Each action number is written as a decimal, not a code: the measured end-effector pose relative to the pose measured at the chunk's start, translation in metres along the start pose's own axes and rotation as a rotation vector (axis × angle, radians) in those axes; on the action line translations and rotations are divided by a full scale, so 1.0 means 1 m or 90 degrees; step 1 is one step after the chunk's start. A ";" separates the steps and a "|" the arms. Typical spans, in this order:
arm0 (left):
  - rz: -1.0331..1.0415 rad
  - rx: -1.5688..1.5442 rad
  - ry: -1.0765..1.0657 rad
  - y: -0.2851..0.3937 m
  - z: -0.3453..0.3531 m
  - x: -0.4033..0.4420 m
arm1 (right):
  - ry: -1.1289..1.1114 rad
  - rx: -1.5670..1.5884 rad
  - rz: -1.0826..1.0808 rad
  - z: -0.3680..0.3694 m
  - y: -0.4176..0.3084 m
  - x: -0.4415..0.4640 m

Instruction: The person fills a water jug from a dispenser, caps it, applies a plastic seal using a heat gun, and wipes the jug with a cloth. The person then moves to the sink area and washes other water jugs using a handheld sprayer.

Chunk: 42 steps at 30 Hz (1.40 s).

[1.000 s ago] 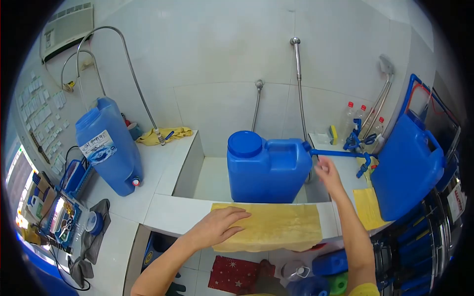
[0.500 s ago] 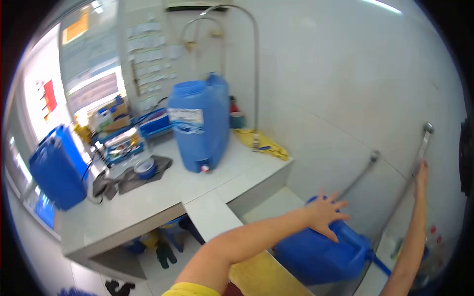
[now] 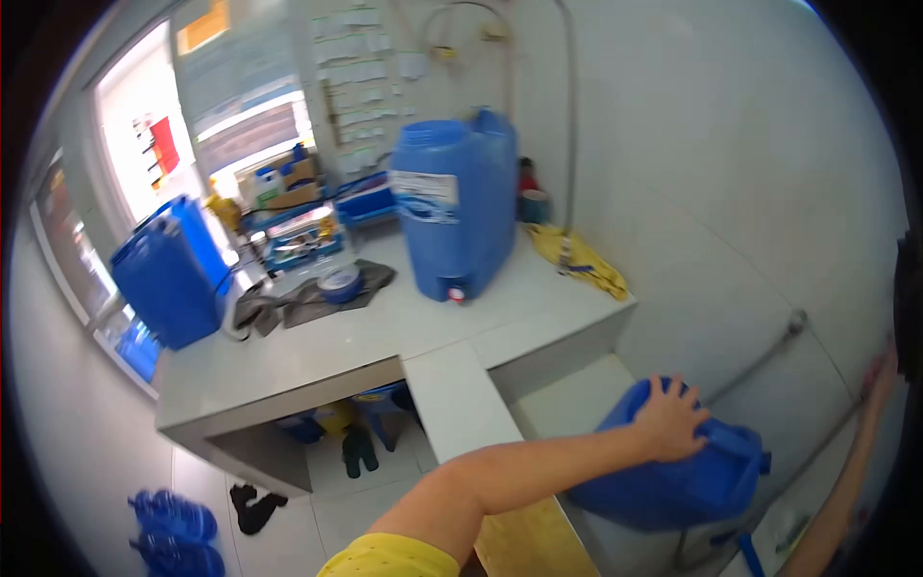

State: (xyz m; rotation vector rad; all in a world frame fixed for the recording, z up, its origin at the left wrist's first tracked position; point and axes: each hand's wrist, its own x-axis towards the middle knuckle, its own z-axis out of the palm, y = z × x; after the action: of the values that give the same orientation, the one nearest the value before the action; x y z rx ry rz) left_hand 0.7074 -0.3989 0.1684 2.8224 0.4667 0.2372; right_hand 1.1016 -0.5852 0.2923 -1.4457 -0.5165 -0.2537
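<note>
In the head view, the blue jug lies within the white basin, beside the yellow cloth. It looks like smooth, fairly stiff plastic, unlikely to break but probably slippery if wet. Its fill is hidden, so weight is uncertain; full, it would likely be heavy. The moulded handle on top seems the best place to take hold, with a palm steadying the body.

The left hand rests over the jug's top near the cap, its fingers loosely spread and not closed around anything. The right hand is blurred at the far edge, beside the metal hose; whether its fingers grip it, I cannot tell.

Compared with the earlier frame, the left hand's fingers are less widely splayed. The blue pipe, which met the jug's side outlet, now appears apart from it. The view has swung left, bringing the bottles on the floor into sight.
</note>
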 end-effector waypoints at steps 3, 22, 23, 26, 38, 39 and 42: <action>0.009 0.020 0.021 -0.003 0.005 0.011 | -0.106 0.146 0.018 0.000 -0.039 -0.095; 0.180 0.014 -0.015 -0.006 0.035 0.126 | -0.275 0.100 0.444 0.086 -0.023 -0.353; 0.285 -0.152 -0.019 -0.024 0.044 0.139 | -0.280 0.066 0.439 0.095 -0.025 -0.351; 0.344 -0.421 -0.012 -0.041 0.050 0.143 | -0.289 -0.007 0.414 0.115 -0.025 -0.357; 0.320 -0.009 0.018 -0.004 0.025 0.094 | -0.133 -0.011 0.482 0.036 -0.007 -0.373; 0.340 0.000 -0.004 -0.001 0.024 0.090 | -0.134 -0.010 0.475 0.026 -0.004 -0.366; 0.365 0.000 -0.058 -0.002 0.017 0.087 | 0.015 -0.101 0.408 -0.022 0.028 -0.331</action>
State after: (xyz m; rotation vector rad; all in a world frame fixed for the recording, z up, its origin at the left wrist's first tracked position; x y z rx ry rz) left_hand 0.7916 -0.3723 0.1621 2.8822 -0.3726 0.2140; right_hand 0.8320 -0.6497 0.1070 -1.6828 0.0037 0.2043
